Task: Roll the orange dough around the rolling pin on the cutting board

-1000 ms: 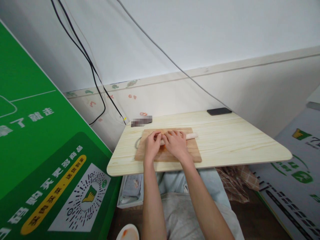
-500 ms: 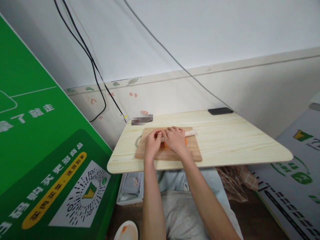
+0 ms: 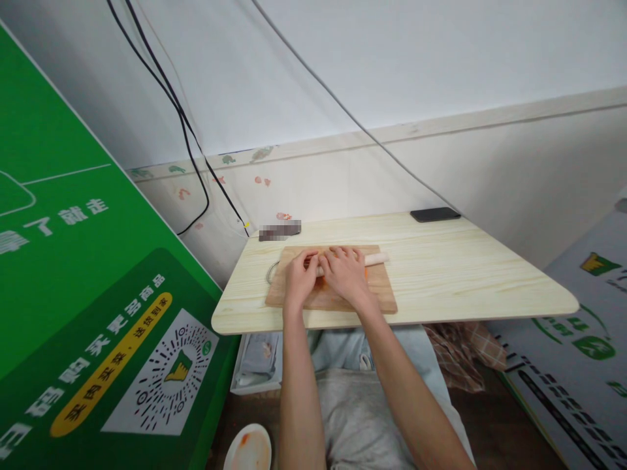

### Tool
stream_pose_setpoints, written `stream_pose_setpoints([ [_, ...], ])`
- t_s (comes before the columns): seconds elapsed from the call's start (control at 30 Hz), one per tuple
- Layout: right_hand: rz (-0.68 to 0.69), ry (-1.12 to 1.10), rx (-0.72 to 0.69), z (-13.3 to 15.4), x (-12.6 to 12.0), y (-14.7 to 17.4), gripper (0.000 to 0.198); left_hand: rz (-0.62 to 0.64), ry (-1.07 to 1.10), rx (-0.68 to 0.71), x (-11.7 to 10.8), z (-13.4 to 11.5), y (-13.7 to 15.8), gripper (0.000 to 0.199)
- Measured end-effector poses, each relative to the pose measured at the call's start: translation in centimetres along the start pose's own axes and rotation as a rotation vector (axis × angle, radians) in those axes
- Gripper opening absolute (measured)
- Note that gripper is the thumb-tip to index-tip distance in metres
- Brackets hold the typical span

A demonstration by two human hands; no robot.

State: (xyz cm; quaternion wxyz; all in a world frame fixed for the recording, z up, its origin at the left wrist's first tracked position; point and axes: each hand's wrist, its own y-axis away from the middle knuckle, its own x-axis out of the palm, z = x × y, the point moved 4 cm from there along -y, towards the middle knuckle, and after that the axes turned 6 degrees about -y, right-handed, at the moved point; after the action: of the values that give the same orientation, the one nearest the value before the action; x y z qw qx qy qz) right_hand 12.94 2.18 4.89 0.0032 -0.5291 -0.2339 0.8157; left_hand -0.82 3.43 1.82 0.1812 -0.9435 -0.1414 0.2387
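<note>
A pale wooden rolling pin (image 3: 376, 259) lies across a wooden cutting board (image 3: 294, 298). My left hand (image 3: 300, 277) is curled round the pin's left part, thumb toward the middle. Over its middle lies my right hand (image 3: 344, 271), palm down, fingers draped across and pressing on it. Flat orange material (image 3: 366, 273), perhaps dough or clay, peeks out beside my right hand; both hands and the pin hide most of it. An orange smear (image 3: 321, 282) shows on the board between my hands.
The board rests on a light wood-grain table (image 3: 465, 281) against the wall. A black phone (image 3: 435, 214) lies at the back right, and a blurred-out dark object (image 3: 280, 230) at the back left. Below are a white box (image 3: 257, 385) and a stained white plate (image 3: 249, 447).
The view has shifted slightly. Both hands stay on the rolling pin, and a little less orange shows beside my right hand.
</note>
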Motion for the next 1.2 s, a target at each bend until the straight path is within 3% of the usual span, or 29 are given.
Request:
stream_pose_setpoints([
  [0.17, 0.049, 0.021, 0.01, 0.1, 0.2, -1.4, 0.046, -0.008, -0.019, 0.022, -0.1, 0.0, 0.0, 0.023],
  [0.43, 0.068, -0.087, -0.004, -0.7, -0.7, 1.2, 0.043, -0.004, -0.016, 0.004, 0.0, 0.2, 0.0, 0.027],
  [0.57, 0.04, -0.272, -0.054, -3.3, -1.5, 1.5, 0.042, -0.001, 0.004, 0.0, 0.1, 0.4, 0.0, 0.027],
  [0.77, -0.12, -0.317, 0.068, -9.2, -3.3, 1.4, 0.035, -0.012, -0.006, -0.016, -0.1, 0.1, 0.2, 0.026],
  [0.97, 0.041, -0.532, 0.137, -12.2, -4.3, 2.2, 0.024, -0.014, -0.005, -0.026, -0.2, -0.1, 0.3, 0.024],
  [1.2, 0.148, -0.63, 0.141, -12.9, -5.4, 3.5, 0.022, -0.009, -0.005, -0.02, -0.1, 0.0, 0.2, 0.024],
])
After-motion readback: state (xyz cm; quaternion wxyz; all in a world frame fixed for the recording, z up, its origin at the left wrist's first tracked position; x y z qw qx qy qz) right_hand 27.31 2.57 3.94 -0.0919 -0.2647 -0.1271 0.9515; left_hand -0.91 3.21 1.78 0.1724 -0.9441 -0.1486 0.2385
